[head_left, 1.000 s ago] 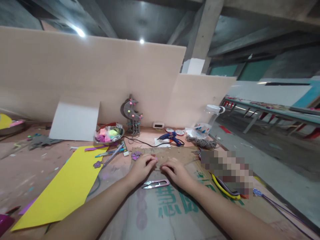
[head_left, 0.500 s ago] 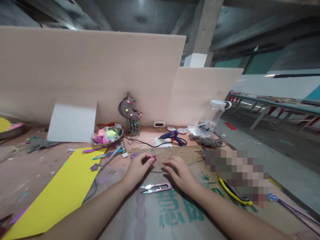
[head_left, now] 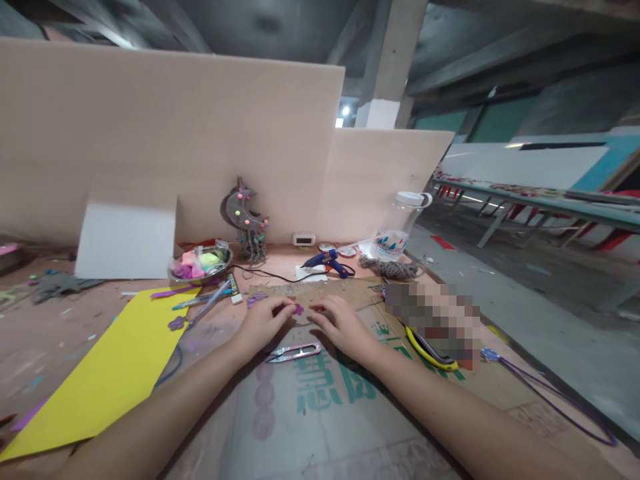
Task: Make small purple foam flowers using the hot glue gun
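Observation:
Between the thumb and fingers of my left hand point(head_left: 263, 327) is a small purple flower point(head_left: 299, 309), pinched at its edge. My right hand point(head_left: 343, 328) faces it from the other side, thumb and fingers apart and curved, with nothing visible in them. A thin grey cord point(head_left: 301, 325) runs under the fingertips, and I cannot tell whether it is attached to the flower. Thread snips point(head_left: 295, 352) lie on the cardboard point(head_left: 320, 427) just below both hands. More purple flowers point(head_left: 257, 299) sit beyond my left hand, and another purple flower point(head_left: 177, 323) rests by the yellow sheet.
A blue glue gun point(head_left: 327, 262) with a black cable lies behind my hands. Left of it are a bowl of coloured clay point(head_left: 200, 263), pens point(head_left: 207, 303) and a yellow sheet point(head_left: 110, 373). A moon ornament point(head_left: 244, 213), water bottle point(head_left: 395, 230) and grey yarn point(head_left: 390, 268) stand or lie farther back.
The whole view has shifted, so things appear farther left and slightly higher. My hands are a little closer together, and the purple flower shows more clearly in my left fingers.

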Demonstrator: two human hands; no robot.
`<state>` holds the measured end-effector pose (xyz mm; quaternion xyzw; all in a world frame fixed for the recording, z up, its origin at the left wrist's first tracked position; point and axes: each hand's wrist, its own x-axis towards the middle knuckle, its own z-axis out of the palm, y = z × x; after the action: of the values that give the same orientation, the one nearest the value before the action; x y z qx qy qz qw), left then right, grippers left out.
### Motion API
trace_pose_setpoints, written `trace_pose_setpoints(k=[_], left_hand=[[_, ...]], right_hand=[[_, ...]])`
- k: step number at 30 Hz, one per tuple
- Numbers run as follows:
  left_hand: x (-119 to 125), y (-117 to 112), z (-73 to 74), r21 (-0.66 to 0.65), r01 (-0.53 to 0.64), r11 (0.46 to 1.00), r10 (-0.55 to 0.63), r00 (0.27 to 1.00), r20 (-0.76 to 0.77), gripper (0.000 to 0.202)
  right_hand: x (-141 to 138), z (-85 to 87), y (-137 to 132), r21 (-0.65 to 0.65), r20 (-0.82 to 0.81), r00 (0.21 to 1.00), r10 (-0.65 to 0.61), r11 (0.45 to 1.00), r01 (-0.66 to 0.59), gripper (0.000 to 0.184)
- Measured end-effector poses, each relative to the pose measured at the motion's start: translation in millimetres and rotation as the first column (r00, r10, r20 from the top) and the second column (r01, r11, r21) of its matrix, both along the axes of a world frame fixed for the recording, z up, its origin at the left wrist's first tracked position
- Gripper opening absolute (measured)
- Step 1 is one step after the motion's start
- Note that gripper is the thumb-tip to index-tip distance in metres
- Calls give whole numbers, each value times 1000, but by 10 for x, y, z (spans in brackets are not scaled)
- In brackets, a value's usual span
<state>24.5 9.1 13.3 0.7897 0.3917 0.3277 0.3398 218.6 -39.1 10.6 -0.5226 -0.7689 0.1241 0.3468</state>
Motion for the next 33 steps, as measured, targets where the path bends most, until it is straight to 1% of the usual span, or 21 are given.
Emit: trace_pose_setpoints(k=[2, 3, 4, 5, 6, 8, 10, 11, 12, 13, 15, 16, 17, 19, 21, 23, 25, 27, 29, 31, 33], left_hand=[[-3, 12, 133, -168, 51, 984, -57, 998, -32, 29], [-9, 16, 206, -265, 105, 958, -127, 989, -68, 29], [-21, 14, 276, -304, 152, 941, -185, 979, -81, 27], [-37, 6, 338, -305, 191, 933, -227, 970, -88, 26], [-57, -11, 387, -286, 177, 942, -213, 972, -102, 26], [-101, -70, 429, -231, 95, 968, -119, 989, -89, 25], [-136, -148, 389, -211, -7, 977, 1, 1000, -24, 24], [-148, -184, 341, -237, -38, 971, 46, 999, 29, 23], [-155, -211, 279, -285, -40, 958, 67, 994, 86, 23], [-159, -227, 210, -350, -18, 937, 70, 988, 137, 25], [-163, -221, 70, -502, 68, 862, 51, 974, 220, 29], [-164, -205, 9, -553, 111, 826, 58, 958, 279, 32], [-167, -185, -41, -570, 160, 806, 56, 938, 342, 33], [-172, -146, -108, -571, 224, 790, 48, 906, 421, 35], [-178, -124, -136, -571, 229, 788, 63, 893, 445, 35], [-180, -119, -143, -580, 174, 796, 119, 894, 431, 33], [-181, -128, -146, -572, 138, 808, 131, 906, 403, 32], [-183, -145, -157, -545, 105, 832, 126, 921, 369, 30], [-189, -161, -173, -516, 84, 852, 117, 932, 344, 29], [-198, -170, -188, -511, 91, 854, 107, 932, 345, 29], [-205, -170, -194, -513, 97, 853, 107, 930, 353, 30]], right_hand=[[-23, 55, 3, -37, -21, 1000, -2, 999, 2, 20], [-43, 89, 3, -61, -33, 999, 1, 998, -3, 21], [-69, 125, 5, -87, -47, 999, 8, 996, -12, 21], [-101, 159, 7, -116, -61, 998, 16, 993, -23, 20], [-137, 189, 12, -145, -78, 997, 24, 989, -35, 21], [-213, 228, 30, -194, -122, 992, 31, 979, -55, 22], [-280, 229, 56, -230, -180, 983, 32, 970, -74, 24], [-308, 215, 70, -248, -213, 976, 34, 965, -87, 25], [-331, 195, 85, -267, -246, 969, 34, 958, -102, 25], [-350, 169, 101, -287, -278, 960, 31, 951, -114, 25], [-376, 110, 135, -331, -334, 942, 11, 935, -129, 26], [-384, 81, 152, -353, -359, 933, -5, 926, -131, 27], [-389, 55, 168, -376, -381, 924, -23, 917, -132, 28], [-391, 15, 189, -423, -413, 909, -58, 896, -134, 29], [-390, -4, 197, -460, -432, 897, -93, 878, -131, 30], [-389, -8, 192, -480, -445, 887, -123, 869, -121, 31], [-392, -7, 176, -483, -439, 889, -134, 869, -107, 28], [-402, -11, 154, -464, -395, 911, -120, 882, -85, 22], [-416, -24, 135, -418, -327, 941, -85, 906, -64, 18], [-422, -37, 126, -374, -271, 961, -47, 925, -61, 19], [-408, -39, 130, -358, -240, 971, -18, 931, -71, 21]])
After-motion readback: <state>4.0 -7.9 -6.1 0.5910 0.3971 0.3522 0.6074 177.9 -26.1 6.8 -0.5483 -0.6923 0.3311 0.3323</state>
